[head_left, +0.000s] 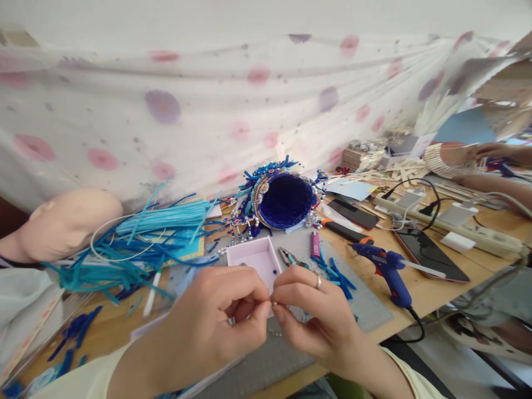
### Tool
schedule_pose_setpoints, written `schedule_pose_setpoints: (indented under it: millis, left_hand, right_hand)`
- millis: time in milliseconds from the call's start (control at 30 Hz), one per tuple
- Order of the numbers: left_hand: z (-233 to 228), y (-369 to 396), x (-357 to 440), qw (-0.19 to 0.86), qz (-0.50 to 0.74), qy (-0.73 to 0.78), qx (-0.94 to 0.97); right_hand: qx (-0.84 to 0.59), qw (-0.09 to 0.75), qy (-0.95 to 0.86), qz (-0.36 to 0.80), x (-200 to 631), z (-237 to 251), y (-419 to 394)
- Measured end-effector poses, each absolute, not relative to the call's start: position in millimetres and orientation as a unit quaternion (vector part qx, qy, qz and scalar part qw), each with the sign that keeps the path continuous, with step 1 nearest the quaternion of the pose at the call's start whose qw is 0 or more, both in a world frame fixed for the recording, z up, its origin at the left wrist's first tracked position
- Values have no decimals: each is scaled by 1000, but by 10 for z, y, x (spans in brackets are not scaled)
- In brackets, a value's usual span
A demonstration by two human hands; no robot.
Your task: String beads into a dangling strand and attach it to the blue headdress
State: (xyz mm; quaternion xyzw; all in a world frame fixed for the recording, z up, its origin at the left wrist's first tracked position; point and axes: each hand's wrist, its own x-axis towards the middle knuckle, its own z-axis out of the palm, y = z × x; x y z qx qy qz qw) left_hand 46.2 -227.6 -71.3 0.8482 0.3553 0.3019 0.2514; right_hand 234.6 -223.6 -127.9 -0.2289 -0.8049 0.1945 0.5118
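My left hand (226, 313) is closed, thumb and forefinger pinched together at the middle of the view. My right hand (313, 310), with a ring on one finger, pinches right against the left fingertips. Between them is a tiny light-coloured piece, too small to name. A short beaded chain (274, 332) shows just below the fingertips. Behind the hands lies a shallow pale pink box (272, 257) with a few tiny pieces in it. Beyond it a dark blue headdress (285, 202), trimmed with beads and pendants, rests on its side with its hollow facing me.
Pliers (291, 257), a pink lighter (315, 244) and a blue glue gun (386, 269) lie to the right. Phones (432, 255) and a power strip (449, 219) are farther right, near another person's arms (490, 185). Blue pipe cleaners (166, 219) and a mannequin head (70, 227) lie left.
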Motion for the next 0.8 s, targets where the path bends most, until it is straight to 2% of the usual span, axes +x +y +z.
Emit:
schedule_pose_setpoints:
  millis: [100, 167, 267, 367, 433, 500, 567, 633, 800]
  left_hand:
    - [-713, -2283, 467, 384, 280, 384, 792]
    - [-709, -2279, 468, 393, 280, 379, 790]
    - [-699, -2265, 474, 266, 297, 345, 850]
    - [-713, -2257, 487, 95, 302, 286, 905]
    - [-735, -2261, 494, -14, 306, 257, 916]
    - [-751, -2275, 497, -71, 310, 246, 916]
    - [-758, -2295, 497, -48, 313, 255, 914]
    - [-759, -2317, 495, 33, 318, 289, 902]
    - [-757, -2341, 487, 307, 313, 384, 812]
  right_hand:
    - [-179, 483, -857, 25, 2434, -1280, -2204]
    - [-175, 486, -854, 57, 2462, -1265, -2209]
    - [-229, 478, -786, 319, 2430, -1227, -2249]
    - [-257, 400, -667, 573, 2355, -1215, -2272]
    - [-237, 376, -586, 677, 2315, -1230, -2267]
    - [-208, 375, -536, 727, 2294, -1248, -2261]
    - [-202, 388, -534, 723, 2289, -1252, -2267]
    - [-221, 418, -581, 662, 2298, -1247, -2283]
    - [-207, 511, -769, 325, 2364, -1278, -2278]
